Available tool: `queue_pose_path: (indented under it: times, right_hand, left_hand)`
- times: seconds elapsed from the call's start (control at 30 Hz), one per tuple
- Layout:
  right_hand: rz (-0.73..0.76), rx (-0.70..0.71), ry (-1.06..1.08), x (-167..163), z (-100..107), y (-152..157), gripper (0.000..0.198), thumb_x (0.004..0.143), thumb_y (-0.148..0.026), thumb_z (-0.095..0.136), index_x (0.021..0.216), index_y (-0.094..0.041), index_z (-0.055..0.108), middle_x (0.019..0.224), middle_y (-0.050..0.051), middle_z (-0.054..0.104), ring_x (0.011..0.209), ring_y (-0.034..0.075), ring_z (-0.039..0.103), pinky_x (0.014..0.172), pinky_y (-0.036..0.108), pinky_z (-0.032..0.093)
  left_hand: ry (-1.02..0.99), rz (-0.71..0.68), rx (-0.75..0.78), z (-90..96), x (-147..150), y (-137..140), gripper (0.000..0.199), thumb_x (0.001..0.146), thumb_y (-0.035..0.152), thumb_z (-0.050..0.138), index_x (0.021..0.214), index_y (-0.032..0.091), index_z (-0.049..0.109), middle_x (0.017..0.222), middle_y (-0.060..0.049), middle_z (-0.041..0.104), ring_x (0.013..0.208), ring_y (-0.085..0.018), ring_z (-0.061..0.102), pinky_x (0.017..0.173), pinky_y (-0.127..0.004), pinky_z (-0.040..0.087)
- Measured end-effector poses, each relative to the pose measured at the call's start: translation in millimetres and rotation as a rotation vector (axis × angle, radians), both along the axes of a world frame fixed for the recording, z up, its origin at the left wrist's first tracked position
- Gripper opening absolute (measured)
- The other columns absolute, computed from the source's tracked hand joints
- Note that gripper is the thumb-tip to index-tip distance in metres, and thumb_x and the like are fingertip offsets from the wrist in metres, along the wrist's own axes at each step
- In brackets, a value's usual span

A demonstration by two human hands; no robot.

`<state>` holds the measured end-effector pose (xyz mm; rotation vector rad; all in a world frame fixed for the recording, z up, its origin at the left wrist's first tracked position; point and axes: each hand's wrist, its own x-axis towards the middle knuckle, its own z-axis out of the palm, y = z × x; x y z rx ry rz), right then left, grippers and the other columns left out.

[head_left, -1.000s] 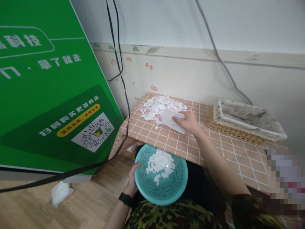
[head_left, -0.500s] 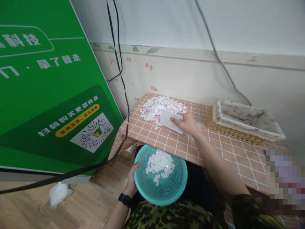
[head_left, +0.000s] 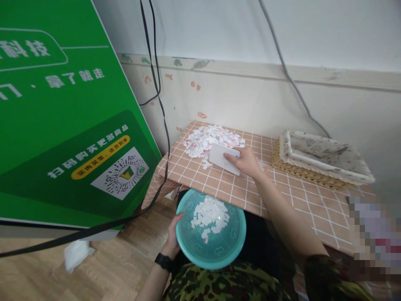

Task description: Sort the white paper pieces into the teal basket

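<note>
Right hand pinches a flat white scraper between thumb and fingers, its left end at the near side of a heap of pale paper scraps, far left on the checked tablecloth. Left hand clasps the left rim of a turquoise colander, thumb over the edge, other fingers hidden; colander near, by the table's near edge, loose scraps inside. Cloth-lined wicker basket on the tablecloth, right of the scraper.
</note>
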<state>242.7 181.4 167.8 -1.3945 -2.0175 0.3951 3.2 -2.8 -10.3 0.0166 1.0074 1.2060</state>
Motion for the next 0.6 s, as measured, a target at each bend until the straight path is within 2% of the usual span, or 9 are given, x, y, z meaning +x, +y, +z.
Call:
queue_pose_path:
  times: [0.4, 0.6]
  right_hand:
    - [0.078, -0.068, 0.145, -7.1, -6.5, 1.8, 0.031, 0.079, -0.042, 0.053, 0.065, -0.015, 0.061, 0.057, 0.001, 0.058, 0.050, 0.011, 0.048, 0.046, 0.023, 0.032]
    - [0.103, -0.131, 0.157, -7.3, -6.3, 2.0, 0.031, 0.076, -0.043, 0.056, 0.061, -0.015, 0.059, 0.055, 0.001, 0.057, 0.049, 0.011, 0.046, 0.044, 0.023, 0.032]
  left_hand:
    - [-0.004, 0.004, 0.017, -3.7, -0.3, -0.2, 0.022, 0.069, 0.031, 0.064, 0.074, 0.011, 0.070, 0.067, -0.008, 0.072, 0.058, -0.020, 0.064, 0.062, -0.033, 0.050]
    - [0.003, 0.001, 0.009, 1.3, 0.9, -0.2, 0.023, 0.069, 0.032, 0.063, 0.073, 0.010, 0.070, 0.066, -0.009, 0.071, 0.057, -0.021, 0.064, 0.060, -0.033, 0.050]
